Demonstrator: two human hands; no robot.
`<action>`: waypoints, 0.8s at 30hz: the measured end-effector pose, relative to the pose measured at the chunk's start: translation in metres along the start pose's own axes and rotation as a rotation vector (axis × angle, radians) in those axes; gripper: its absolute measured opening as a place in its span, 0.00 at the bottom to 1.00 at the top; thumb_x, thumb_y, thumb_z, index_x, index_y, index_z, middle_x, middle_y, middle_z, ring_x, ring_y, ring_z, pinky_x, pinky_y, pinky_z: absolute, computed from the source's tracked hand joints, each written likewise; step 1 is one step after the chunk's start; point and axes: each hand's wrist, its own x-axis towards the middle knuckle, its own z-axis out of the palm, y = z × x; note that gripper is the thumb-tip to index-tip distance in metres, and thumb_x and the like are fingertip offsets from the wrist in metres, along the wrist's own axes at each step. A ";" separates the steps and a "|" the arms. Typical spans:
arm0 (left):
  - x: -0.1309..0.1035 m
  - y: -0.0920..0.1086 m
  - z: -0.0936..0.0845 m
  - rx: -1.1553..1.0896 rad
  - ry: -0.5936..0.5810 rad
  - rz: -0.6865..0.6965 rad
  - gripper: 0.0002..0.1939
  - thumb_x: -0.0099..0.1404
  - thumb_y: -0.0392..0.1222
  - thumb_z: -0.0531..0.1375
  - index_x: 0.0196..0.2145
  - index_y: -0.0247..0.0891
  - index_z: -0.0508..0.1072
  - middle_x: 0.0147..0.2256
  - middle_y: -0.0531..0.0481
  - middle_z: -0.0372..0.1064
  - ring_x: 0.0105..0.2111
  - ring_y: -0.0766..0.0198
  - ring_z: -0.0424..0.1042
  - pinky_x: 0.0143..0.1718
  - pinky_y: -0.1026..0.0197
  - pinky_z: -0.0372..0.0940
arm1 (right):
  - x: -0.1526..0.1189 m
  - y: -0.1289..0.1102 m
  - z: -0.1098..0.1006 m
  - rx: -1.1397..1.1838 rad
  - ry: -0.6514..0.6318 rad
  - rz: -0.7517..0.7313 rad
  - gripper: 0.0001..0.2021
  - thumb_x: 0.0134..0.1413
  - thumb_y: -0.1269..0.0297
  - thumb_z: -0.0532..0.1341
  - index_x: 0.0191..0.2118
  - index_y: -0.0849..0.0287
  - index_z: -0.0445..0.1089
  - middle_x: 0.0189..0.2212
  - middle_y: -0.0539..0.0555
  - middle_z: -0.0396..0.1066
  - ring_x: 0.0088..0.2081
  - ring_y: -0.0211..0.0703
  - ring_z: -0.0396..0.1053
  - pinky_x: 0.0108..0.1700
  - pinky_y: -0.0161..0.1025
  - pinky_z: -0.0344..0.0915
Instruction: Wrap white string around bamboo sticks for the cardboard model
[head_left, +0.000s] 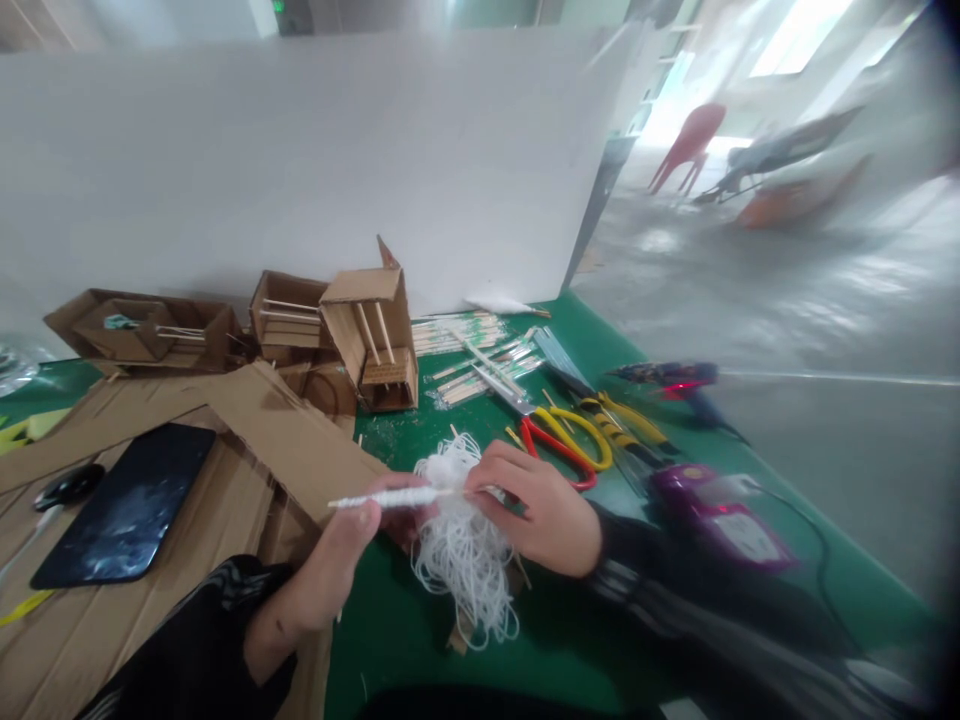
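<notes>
A thin wooden stick (390, 497), wrapped along much of its length in white string, lies level between my hands. My left hand (352, 535) grips its wrapped part, thumb on the near side. At the stick's right end, the fingers of my right hand (529, 500) are pinched together on it. Just under and behind the stick, a loose tangle of white string (469, 570) rests on the green table. Whether a strand runs from the tangle into my right fingers I cannot make out.
Scissors (559, 435) with red and yellow handles, pliers (637, 420), wrapped chopsticks (480, 365), a glue gun (667, 375) and a purple power strip (720, 515) lie right. Cardboard boxes (375, 340) stand behind. A tablet (127, 505) rests on cardboard sheets at left. A white panel (300, 160) closes off the back.
</notes>
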 end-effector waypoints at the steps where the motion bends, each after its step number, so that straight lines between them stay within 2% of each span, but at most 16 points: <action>1: 0.000 0.002 -0.003 -0.063 -0.027 0.014 0.33 0.67 0.62 0.42 0.56 0.37 0.65 0.47 0.39 0.70 0.44 0.51 0.68 0.46 0.50 0.63 | 0.000 0.000 -0.001 -0.021 0.013 0.000 0.05 0.58 0.72 0.56 0.37 0.58 0.68 0.33 0.53 0.66 0.34 0.39 0.66 0.36 0.36 0.64; 4: 0.002 0.007 -0.012 -0.212 -0.110 0.028 0.42 0.64 0.68 0.38 0.56 0.32 0.66 0.47 0.34 0.71 0.45 0.45 0.69 0.45 0.45 0.64 | 0.000 0.001 -0.005 -0.072 0.052 0.003 0.06 0.58 0.73 0.56 0.35 0.58 0.69 0.33 0.54 0.66 0.33 0.39 0.66 0.35 0.37 0.64; 6: 0.004 0.012 -0.018 -0.258 -0.151 -0.012 0.45 0.63 0.69 0.35 0.55 0.29 0.68 0.46 0.32 0.72 0.45 0.43 0.70 0.43 0.44 0.65 | 0.000 0.000 -0.006 -0.096 0.065 -0.003 0.07 0.57 0.73 0.56 0.34 0.58 0.70 0.32 0.54 0.66 0.32 0.38 0.66 0.34 0.36 0.64; 9: 0.006 0.017 -0.025 -0.221 -0.182 -0.107 0.39 0.66 0.64 0.39 0.55 0.30 0.69 0.44 0.33 0.73 0.43 0.46 0.71 0.44 0.45 0.66 | 0.000 -0.001 -0.006 -0.162 0.102 -0.039 0.08 0.57 0.74 0.56 0.30 0.58 0.70 0.31 0.54 0.66 0.31 0.38 0.65 0.32 0.36 0.64; 13: 0.005 0.024 -0.021 0.118 -0.161 -0.182 0.26 0.66 0.54 0.52 0.56 0.36 0.68 0.44 0.39 0.74 0.43 0.51 0.72 0.46 0.50 0.66 | -0.002 -0.004 0.000 -0.300 0.142 -0.125 0.09 0.56 0.75 0.56 0.27 0.59 0.69 0.29 0.54 0.67 0.30 0.40 0.63 0.32 0.37 0.61; 16: 0.005 0.026 -0.012 0.475 -0.033 -0.145 0.20 0.63 0.51 0.57 0.51 0.42 0.73 0.47 0.44 0.74 0.47 0.51 0.71 0.47 0.54 0.66 | -0.005 -0.007 0.004 -0.388 0.135 -0.185 0.10 0.55 0.77 0.56 0.26 0.59 0.67 0.28 0.53 0.67 0.30 0.40 0.62 0.33 0.39 0.60; 19: 0.005 0.025 -0.005 0.679 0.041 -0.057 0.16 0.64 0.50 0.57 0.45 0.44 0.76 0.47 0.48 0.74 0.47 0.53 0.70 0.46 0.57 0.66 | -0.006 -0.009 0.005 -0.401 0.191 -0.183 0.06 0.56 0.74 0.58 0.38 0.57 0.68 0.33 0.54 0.69 0.35 0.44 0.64 0.38 0.42 0.63; 22: 0.004 0.024 -0.003 0.693 0.069 -0.030 0.14 0.66 0.49 0.55 0.45 0.43 0.74 0.45 0.48 0.74 0.44 0.56 0.71 0.46 0.59 0.65 | -0.003 -0.007 0.002 -0.312 0.452 -0.010 0.22 0.53 0.66 0.62 0.53 0.56 0.58 0.44 0.59 0.65 0.45 0.50 0.64 0.44 0.48 0.64; 24: 0.003 0.024 -0.002 0.609 0.098 -0.034 0.14 0.67 0.49 0.53 0.45 0.42 0.72 0.43 0.47 0.73 0.41 0.58 0.71 0.43 0.60 0.65 | 0.000 -0.007 0.000 -0.220 0.544 0.142 0.24 0.52 0.62 0.64 0.53 0.56 0.56 0.45 0.59 0.62 0.44 0.49 0.64 0.45 0.48 0.64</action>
